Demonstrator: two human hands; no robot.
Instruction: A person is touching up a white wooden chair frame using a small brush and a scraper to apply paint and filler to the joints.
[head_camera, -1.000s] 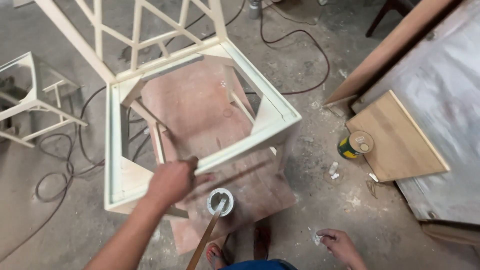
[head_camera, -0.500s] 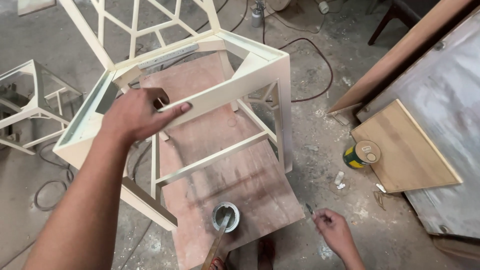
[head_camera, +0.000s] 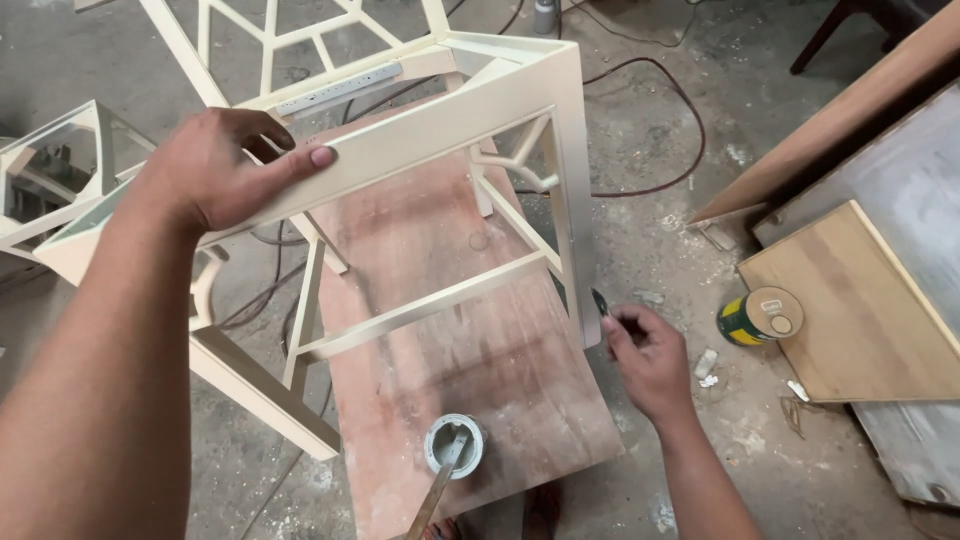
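Gripping the cream-painted chair frame (head_camera: 440, 130), the left hand (head_camera: 215, 170) was wrapped over a seat rail, thumb along the rail's face, fingers curled behind. Frame was tipped on its side, leaning over a reddish plywood board (head_camera: 470, 340) on the concrete floor (head_camera: 650, 200).

Right hand (head_camera: 645, 355) sat at the foot of the frame's near leg, fingers pinched narrow on a small dark tool (head_camera: 599, 300) (blade or scraper, couldn't tell).

Containers:
- small round grey can (head_camera: 455, 445) on the board's near end, open top, flat stick (head_camera: 435, 495) leaning in it
- green-and-yellow tin (head_camera: 755, 318) lying on its side on the floor, right of the hand, touching the edge of a light wooden panel (head_camera: 860, 300); label too small to read

Second pale frame (head_camera: 50, 180) at far left. Black cable (head_camera: 660, 120) looped on the floor beyond.

Versus half a second earlier: frame was rolled further over, leg now down by the right hand; right hand had moved up from the lower edge to that leg. Can and tin unchanged.
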